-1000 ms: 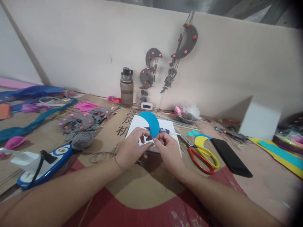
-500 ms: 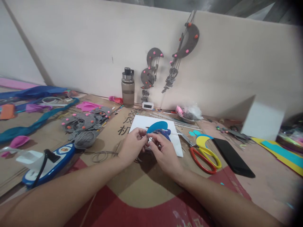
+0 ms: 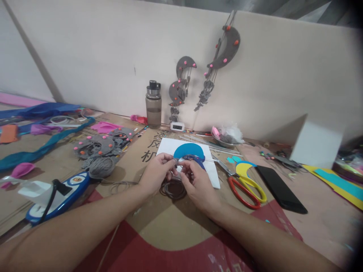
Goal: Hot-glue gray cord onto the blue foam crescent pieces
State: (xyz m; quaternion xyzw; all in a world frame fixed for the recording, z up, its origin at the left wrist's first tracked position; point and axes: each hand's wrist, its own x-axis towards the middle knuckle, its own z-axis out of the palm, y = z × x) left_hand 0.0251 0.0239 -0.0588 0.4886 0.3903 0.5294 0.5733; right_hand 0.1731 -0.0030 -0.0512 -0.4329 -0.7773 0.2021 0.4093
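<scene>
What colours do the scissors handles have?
Red handle and yellow handle; shows best in the head view.

Left hand (image 3: 155, 173) and right hand (image 3: 201, 185) bare, wrists bare; left forearm (image 3: 85, 226), right forearm (image 3: 263, 234) uncovered, tapering toward wrists; nails too small to tell.

I record one view, worn at the head, facing forward and down; the left hand (image 3: 159, 172) and right hand (image 3: 200, 186) sit near, mid-frame; the pale wall (image 3: 99, 53) stands beyond.
</scene>
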